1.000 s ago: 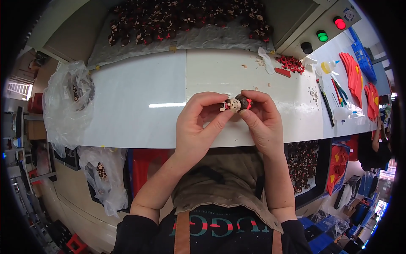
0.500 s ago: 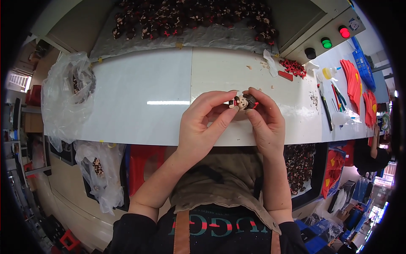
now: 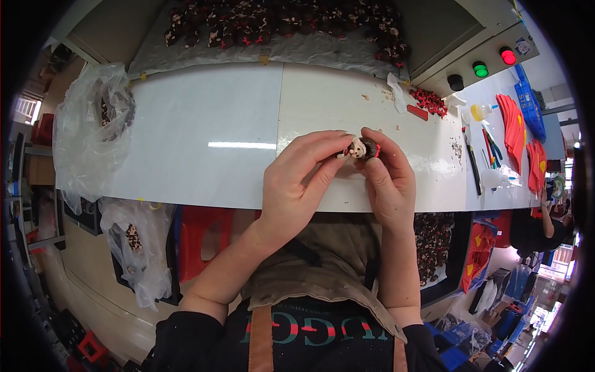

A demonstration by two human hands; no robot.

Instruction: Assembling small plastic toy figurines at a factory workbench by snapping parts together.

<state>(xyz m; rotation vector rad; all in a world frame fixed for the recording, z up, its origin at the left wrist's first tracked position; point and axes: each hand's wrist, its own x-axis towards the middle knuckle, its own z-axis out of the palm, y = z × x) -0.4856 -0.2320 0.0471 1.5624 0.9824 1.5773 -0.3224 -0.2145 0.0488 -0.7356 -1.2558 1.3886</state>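
A small doll figurine (image 3: 359,149) with dark brown hair, a pale face and a red bit at the head lies sideways between my two hands, just above the white table. My left hand (image 3: 301,170) pinches its body end between thumb and fingertips. On the head end, the thumb and fingers of my right hand (image 3: 392,177) are closed around the hair. Part of the body is hidden by my left fingertips.
Many similar figurines (image 3: 248,28) cover a grey sheet at the back. Small red pieces (image 3: 430,103) and a red bar (image 3: 418,112) lie back right, near pliers (image 3: 495,146) and bottles. Plastic bags (image 3: 80,136) sit left; a box of dark pieces (image 3: 434,245) stands below right.
The figurine has turned a little between my fingers, so its face and body show at a different angle. Both hands stay in nearly the same place. The view has shifted slightly.
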